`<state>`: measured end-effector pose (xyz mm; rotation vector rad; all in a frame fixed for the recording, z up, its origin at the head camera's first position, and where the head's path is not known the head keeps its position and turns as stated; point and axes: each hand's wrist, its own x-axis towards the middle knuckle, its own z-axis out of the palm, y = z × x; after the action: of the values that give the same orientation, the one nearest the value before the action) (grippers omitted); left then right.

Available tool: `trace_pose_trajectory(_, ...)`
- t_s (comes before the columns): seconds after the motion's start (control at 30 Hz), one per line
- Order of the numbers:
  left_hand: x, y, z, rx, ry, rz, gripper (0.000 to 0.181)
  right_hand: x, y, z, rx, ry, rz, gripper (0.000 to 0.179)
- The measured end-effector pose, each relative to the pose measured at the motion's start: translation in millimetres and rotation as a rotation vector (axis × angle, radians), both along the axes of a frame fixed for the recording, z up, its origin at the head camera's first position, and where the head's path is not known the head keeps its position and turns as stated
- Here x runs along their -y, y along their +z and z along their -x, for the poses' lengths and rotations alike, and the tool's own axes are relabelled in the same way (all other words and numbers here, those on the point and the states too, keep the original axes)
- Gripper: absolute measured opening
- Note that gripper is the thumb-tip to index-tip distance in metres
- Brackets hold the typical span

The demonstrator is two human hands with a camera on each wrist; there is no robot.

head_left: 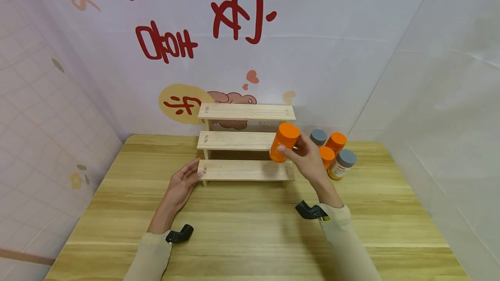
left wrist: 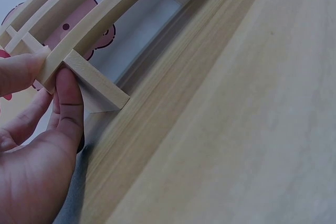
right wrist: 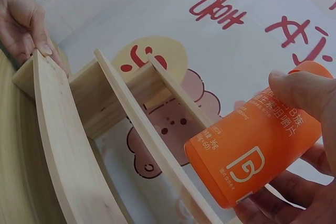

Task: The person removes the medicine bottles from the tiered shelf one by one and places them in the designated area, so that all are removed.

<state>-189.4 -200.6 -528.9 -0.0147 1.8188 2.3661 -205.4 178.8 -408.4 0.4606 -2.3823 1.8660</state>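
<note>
My right hand (head_left: pixel 309 156) grips an orange pill bottle (head_left: pixel 284 142) with an orange lid, holding it tilted over the right end of a three-tier wooden shelf (head_left: pixel 246 170). White print and a large letter B show on the bottle (right wrist: pixel 252 140) in the right wrist view. At the shelf's left end, my left hand (head_left: pixel 183 182) pinches the lowest board; in the left wrist view the thumb lies on top of the board (left wrist: pixel 79 40) and fingers are beneath it. No bottles stand on the boards.
Right of the shelf stand two more orange-lidded bottles (head_left: pixel 337 141) and two grey-lidded bottles (head_left: pixel 342 165), grouped close together. The wooden table (head_left: pixel 250 229) backs onto a printed white wall sheet (head_left: pixel 332 55). Similar sheets rise at both sides.
</note>
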Motion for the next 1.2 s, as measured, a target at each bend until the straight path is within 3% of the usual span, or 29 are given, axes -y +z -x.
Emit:
trace_pose_trajectory(0.63,0.2,-0.9,-0.3,-0.006,0.006,-0.004,0.069,-33.3,-5.5,-5.0,0.031,-0.067,0.004,0.057)
trace_pose_trajectory(1.2,1.0,-0.2,-0.6,0.001,-0.001,-0.009,0.07,-55.2,-12.0,-14.3,0.076,-0.111,-0.07,0.057)
